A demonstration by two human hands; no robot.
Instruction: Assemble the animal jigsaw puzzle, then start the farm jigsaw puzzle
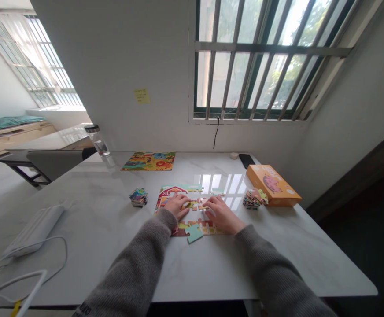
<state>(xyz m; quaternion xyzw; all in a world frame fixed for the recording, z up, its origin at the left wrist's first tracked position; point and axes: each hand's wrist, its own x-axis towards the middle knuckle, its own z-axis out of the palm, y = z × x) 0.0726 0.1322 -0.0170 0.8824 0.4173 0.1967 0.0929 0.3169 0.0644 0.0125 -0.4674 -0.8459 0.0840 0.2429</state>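
A partly assembled jigsaw puzzle (175, 190) with a red barn lies on the white marble-patterned table. My left hand (176, 206) rests over its left part, fingers apart, beside small pieces in the middle. From the right, my right hand (221, 214) reaches over the puzzle with its fingertips at a small piece (202, 204) near the centre. A loose pale green piece (194, 233) lies at the puzzle's front edge, tilted against it. One stack of pieces (138, 197) stands left of the puzzle, another stack (254, 199) right of it.
An orange box (273, 185) lies at the right, with a black phone (246, 160) and a small white round object (234, 155) behind. A colourful animal picture (149, 161) and water bottle (97, 141) are at the back left. A white power strip (35, 231) with cables lies left.
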